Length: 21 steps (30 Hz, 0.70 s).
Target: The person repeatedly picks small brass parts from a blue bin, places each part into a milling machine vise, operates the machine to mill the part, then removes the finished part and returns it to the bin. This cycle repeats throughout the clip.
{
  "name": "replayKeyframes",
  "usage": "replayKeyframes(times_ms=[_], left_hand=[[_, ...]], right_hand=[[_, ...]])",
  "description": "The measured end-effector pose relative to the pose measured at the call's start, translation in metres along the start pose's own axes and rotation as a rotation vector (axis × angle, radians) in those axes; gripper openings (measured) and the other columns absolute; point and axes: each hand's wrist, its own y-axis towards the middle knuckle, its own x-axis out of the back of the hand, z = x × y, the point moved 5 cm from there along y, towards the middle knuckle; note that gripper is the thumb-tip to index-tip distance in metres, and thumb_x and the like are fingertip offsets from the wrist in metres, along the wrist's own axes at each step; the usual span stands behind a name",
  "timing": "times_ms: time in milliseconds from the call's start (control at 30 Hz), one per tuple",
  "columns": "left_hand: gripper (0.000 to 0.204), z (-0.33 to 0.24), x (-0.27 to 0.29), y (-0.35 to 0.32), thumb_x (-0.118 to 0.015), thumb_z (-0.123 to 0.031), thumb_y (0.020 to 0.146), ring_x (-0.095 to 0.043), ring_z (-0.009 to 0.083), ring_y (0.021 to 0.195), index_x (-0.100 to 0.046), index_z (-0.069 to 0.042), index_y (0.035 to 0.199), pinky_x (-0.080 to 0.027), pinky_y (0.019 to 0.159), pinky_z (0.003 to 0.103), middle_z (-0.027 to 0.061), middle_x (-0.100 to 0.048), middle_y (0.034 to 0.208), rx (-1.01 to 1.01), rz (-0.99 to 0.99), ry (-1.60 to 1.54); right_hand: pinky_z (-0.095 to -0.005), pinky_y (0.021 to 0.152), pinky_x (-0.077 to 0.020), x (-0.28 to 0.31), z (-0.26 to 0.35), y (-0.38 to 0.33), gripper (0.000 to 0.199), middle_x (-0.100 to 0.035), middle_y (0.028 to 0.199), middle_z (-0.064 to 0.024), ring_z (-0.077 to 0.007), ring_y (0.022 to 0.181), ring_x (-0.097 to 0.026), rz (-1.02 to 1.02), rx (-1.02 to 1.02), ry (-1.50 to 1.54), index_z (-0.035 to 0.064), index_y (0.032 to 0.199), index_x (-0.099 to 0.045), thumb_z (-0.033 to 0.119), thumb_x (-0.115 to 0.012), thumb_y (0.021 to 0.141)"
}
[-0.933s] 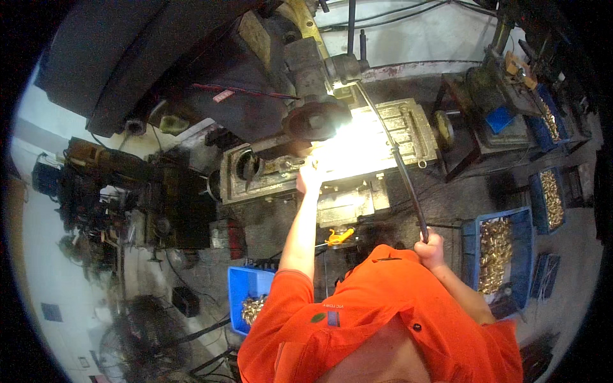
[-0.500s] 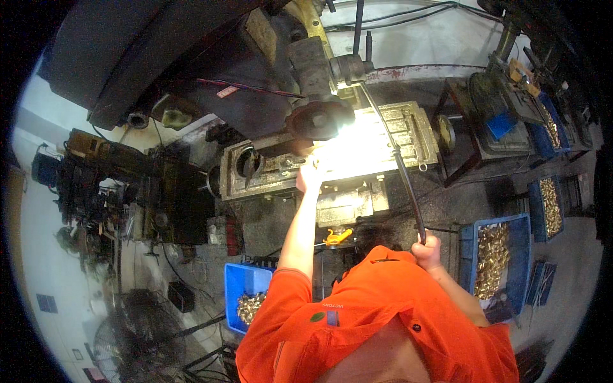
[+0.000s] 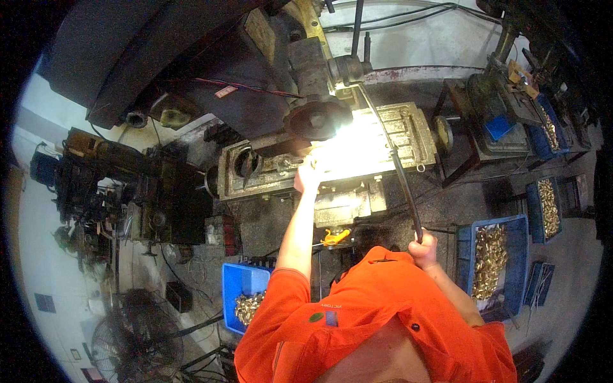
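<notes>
My left hand (image 3: 308,177) reaches to the front edge of the milling machine's metal table (image 3: 233,182), just below the bright work light. Its fingers are curled at the lit spot, and glare hides what they hold. My right hand (image 3: 423,250) is wrapped round the lower end of a long lever (image 3: 406,185), dark along its lower part, which slants up across the table towards the machine head. Over the table hangs a dark round cutter head (image 3: 318,119), close beyond my left hand. The workpiece area is washed out by the light.
A blue bin (image 3: 465,268) of brass-coloured parts stands at my right, with another blue bin (image 3: 534,210) beyond it. To my left is a smaller blue bin (image 3: 231,287) of parts. A yellow-orange object (image 3: 336,237) sits below the table; a fan (image 3: 137,335) stands lower left.
</notes>
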Motion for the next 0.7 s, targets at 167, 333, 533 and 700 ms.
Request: replayKeyframes(times_ms=[167, 333, 533, 700], left_hand=[[0.040, 0.001, -0.001, 0.000, -0.053, -0.056, 0.074, -0.063, 0.0287, 0.077, -0.058, -0.021, 0.093, -0.049, 0.065, 0.041, 0.0094, -0.064, 0.082, 0.018, 0.003, -0.001], [0.040, -0.002, 0.001, -0.001, -0.052, -0.056, 0.075, -0.062, 0.0292, 0.076, -0.057, -0.021, 0.092, -0.049, 0.064, 0.042, 0.0093, -0.064, 0.082, 0.011, -0.028, 0.013], [0.038, -0.004, 0.003, -0.003, -0.050, -0.056, 0.076, -0.062, 0.0292, 0.077, -0.056, -0.022, 0.091, -0.048, 0.063, 0.042, 0.0091, -0.064, 0.082, 0.024, 0.010, -0.008], [0.037, -0.004, 0.003, -0.004, -0.050, -0.055, 0.077, -0.062, 0.0290, 0.077, -0.057, -0.022, 0.091, -0.048, 0.063, 0.041, 0.0090, -0.064, 0.082, 0.008, 0.015, -0.027]], right_hand=[[-0.0285, 0.047, -0.0340, 0.000, 0.007, 0.001, 0.013, -0.039, 0.055, 0.0007, -0.0093, 0.052, -0.037, -0.014, 0.002, 0.021, 0.0062, 0.064, -0.043, 0.014, -0.054, 0.062], [-0.0271, 0.047, -0.0324, -0.002, -0.002, 0.004, 0.014, -0.037, 0.057, 0.0011, -0.0082, 0.053, -0.036, -0.014, 0.010, 0.036, 0.0065, 0.064, -0.043, 0.014, -0.054, 0.062], [-0.0274, 0.047, -0.0325, -0.002, 0.002, 0.002, 0.013, -0.037, 0.057, 0.0014, -0.0082, 0.053, -0.036, 0.022, 0.009, 0.139, 0.0066, 0.065, -0.043, 0.014, -0.054, 0.063], [-0.0286, 0.046, -0.0334, -0.001, 0.005, 0.003, 0.011, -0.040, 0.055, -0.0003, -0.0098, 0.051, -0.039, -0.024, 0.053, 0.009, 0.0058, 0.066, -0.046, 0.014, -0.052, 0.064]])
